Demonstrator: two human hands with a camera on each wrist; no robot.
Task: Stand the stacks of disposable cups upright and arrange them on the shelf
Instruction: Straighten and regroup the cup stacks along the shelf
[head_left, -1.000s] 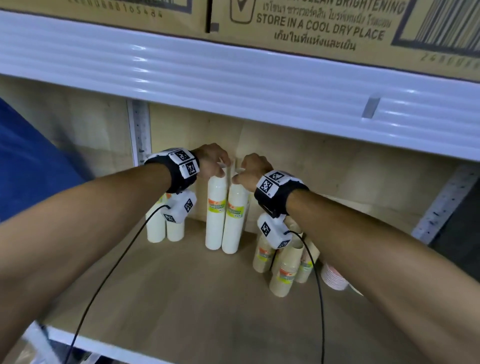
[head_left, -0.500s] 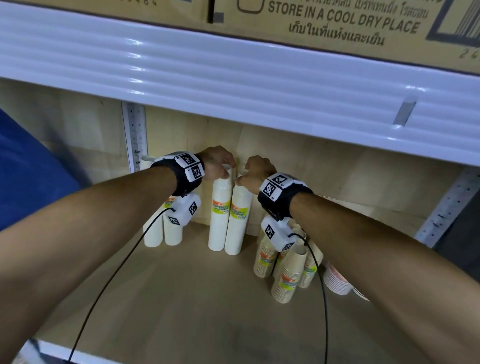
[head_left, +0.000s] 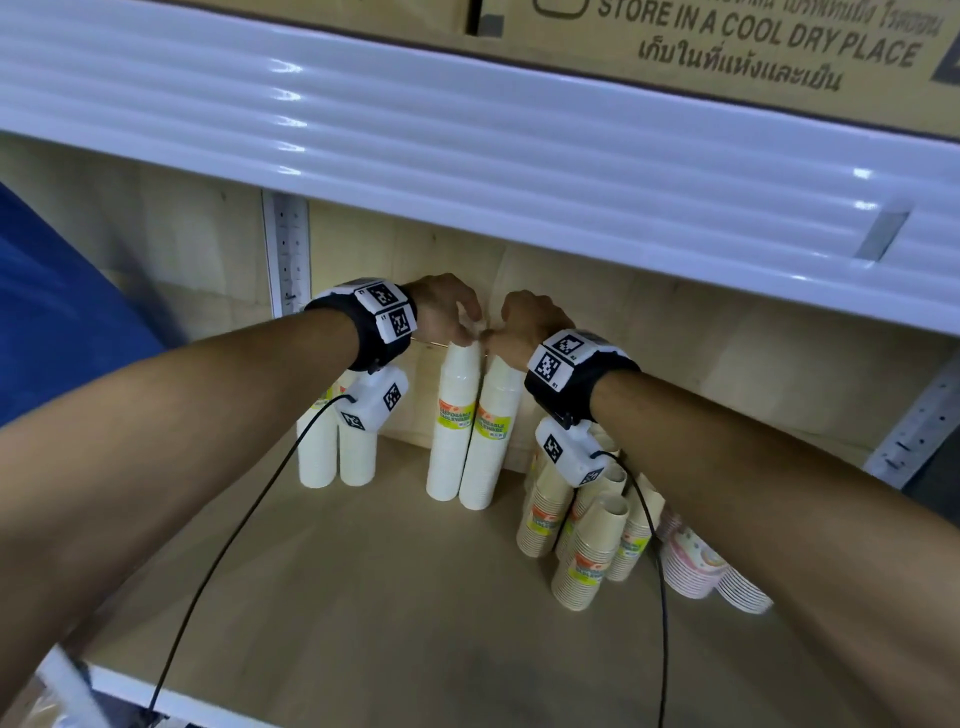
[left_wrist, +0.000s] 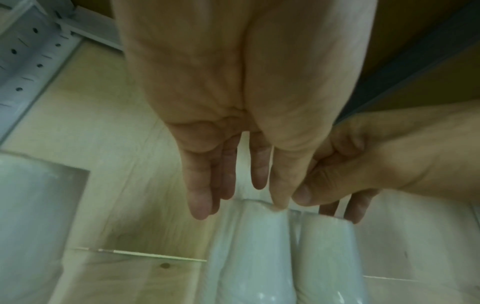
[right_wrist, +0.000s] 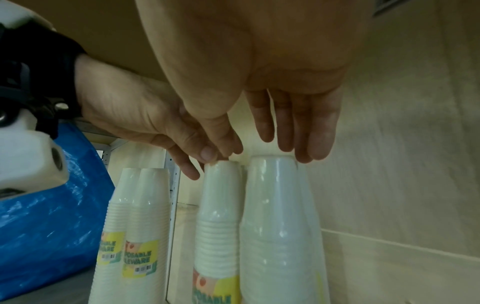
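Wooden shelf (head_left: 363, 623), with the white lip of the tier above (head_left: 467, 156) low overhead and a blue bag (head_left: 62, 322) at left. Two tall white cup stacks (head_left: 452, 426) stand upright at the back, touching. Another white pair (head_left: 332, 457) stands left; brown stacks (head_left: 587, 551) crowd in at right, under my wrist. Left hand (head_left: 447, 306) and right hand (head_left: 530, 322) — fingers straight, tips resting on the tall stacks' tops.

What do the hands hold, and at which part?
The left hand touches the top of the left white stack with fingertips, the right hand the top of the right white stack; no closed grip shows.
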